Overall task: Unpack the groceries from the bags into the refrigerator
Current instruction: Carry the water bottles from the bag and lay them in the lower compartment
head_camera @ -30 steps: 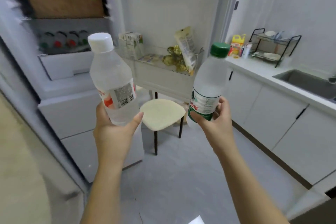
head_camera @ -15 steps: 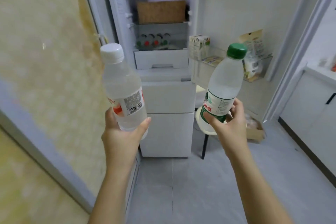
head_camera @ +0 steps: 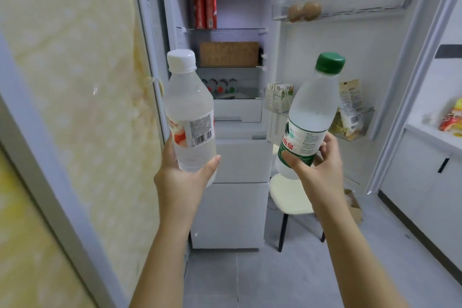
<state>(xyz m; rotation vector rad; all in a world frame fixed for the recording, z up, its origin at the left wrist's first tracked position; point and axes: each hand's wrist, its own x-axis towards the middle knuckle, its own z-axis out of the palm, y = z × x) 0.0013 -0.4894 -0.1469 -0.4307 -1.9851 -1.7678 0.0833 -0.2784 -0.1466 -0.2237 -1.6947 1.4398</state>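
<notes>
While my left hand [head_camera: 183, 177] grips the white-capped clear plastic bottle [head_camera: 189, 112], my right hand [head_camera: 316, 170] clasps the green-capped clear plastic bottle [head_camera: 310, 112] before the open white refrigerator [head_camera: 237, 157].

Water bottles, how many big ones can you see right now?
2. The white-capped bottle is gripped in the left hand, nearly upright. The green-capped bottle is gripped in the right hand, tilted right. Smaller capped containers inside the refrigerator may be bottles too.
</notes>
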